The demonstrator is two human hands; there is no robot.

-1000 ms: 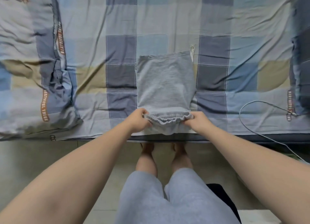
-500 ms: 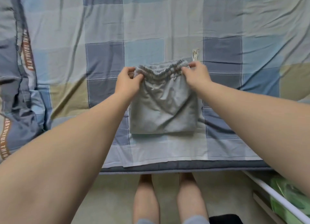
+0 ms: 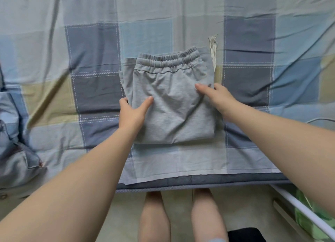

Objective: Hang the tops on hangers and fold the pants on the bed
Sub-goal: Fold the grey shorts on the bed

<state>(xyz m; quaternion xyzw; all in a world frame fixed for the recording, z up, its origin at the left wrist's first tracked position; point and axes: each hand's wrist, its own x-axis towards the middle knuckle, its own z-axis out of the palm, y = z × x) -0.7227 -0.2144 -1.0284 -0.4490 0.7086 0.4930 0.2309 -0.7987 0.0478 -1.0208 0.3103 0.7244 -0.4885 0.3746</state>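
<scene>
Left hand (image 3: 133, 113) and right hand (image 3: 218, 96) pinch opposite sides of the folded grey pants (image 3: 172, 104), lying on the bed (image 3: 94, 89) near its front edge; lifted unevenly, the loose layers could slide and unfold.

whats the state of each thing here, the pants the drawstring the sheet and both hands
grey pants, folded, flat on the sheet, waistband on top at far end
drawstring, sticking out past the far right corner
left hand, grips the pants' left edge, thumb on top
right hand, grips the pants' right edge, thumb on top
checked sheet, spread out, wrinkled
</scene>
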